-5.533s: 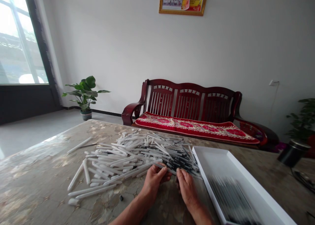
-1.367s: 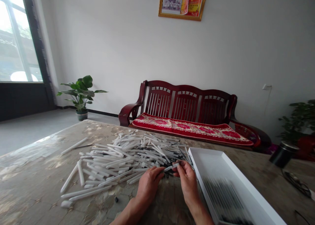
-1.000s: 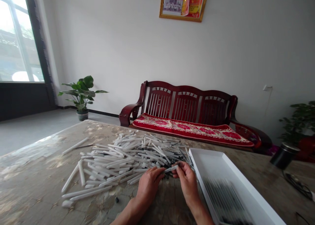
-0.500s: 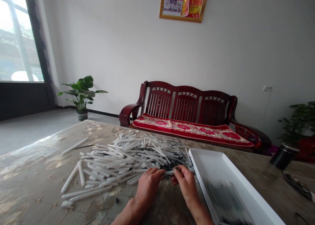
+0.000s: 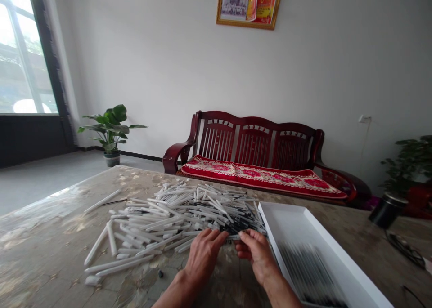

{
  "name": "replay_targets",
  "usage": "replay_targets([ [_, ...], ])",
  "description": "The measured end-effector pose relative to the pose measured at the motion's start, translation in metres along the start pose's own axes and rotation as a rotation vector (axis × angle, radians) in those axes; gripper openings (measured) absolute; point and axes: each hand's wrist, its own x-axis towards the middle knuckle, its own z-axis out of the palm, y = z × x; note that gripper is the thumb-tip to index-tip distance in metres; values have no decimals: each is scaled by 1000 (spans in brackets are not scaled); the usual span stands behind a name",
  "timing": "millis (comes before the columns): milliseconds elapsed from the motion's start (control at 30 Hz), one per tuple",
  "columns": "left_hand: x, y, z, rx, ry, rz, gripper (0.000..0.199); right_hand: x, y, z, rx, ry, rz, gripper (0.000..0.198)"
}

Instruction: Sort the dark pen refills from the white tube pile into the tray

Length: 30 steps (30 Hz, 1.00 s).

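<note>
One pale pen-like stick (image 5: 232, 238), left hand (image 5: 204, 252) and right hand (image 5: 255, 252) both pinching it. White tray (image 5: 293, 220) sits just beside the messy pile (image 5: 168, 220).

The left hand (image 5: 204, 254) and right hand (image 5: 255, 250) hold a pale pen (image 5: 232, 238) between their fingertips, before a loose pile (image 5: 155, 225) of white and dark sticks on the table (image 5: 43, 249). Right of them, an open white box (image 5: 286, 218) contains a row of slim sticks (image 5: 305, 267).
</note>
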Motion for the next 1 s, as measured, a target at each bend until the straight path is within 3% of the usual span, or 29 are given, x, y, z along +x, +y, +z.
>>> replay_targets([
  [100,0,-2,12,-295,19,-229,25,-2,-3,4,50,-77,-23,58],
  [200,1,-3,24,-775,17,-459,31,-1,1,7,-21,-122,-91,56],
  [300,3,0,28,-1132,36,-591,64,0,7,9,-207,-162,-175,45],
  [400,5,4,22,-1308,-30,-664,92,-3,7,15,-316,-213,-200,36],
  [500,6,6,14,-1373,-111,-674,98,-8,4,23,-294,-254,-204,34],
  [700,2,10,11,-1392,-180,-680,88,-8,-2,24,-189,-283,-131,41],
  [867,1,9,11,-1400,-136,-807,75,0,-12,11,-265,-191,-205,44],
  [1000,3,4,11,-1290,-61,-854,72,5,-21,-14,-368,-57,-227,55],
])
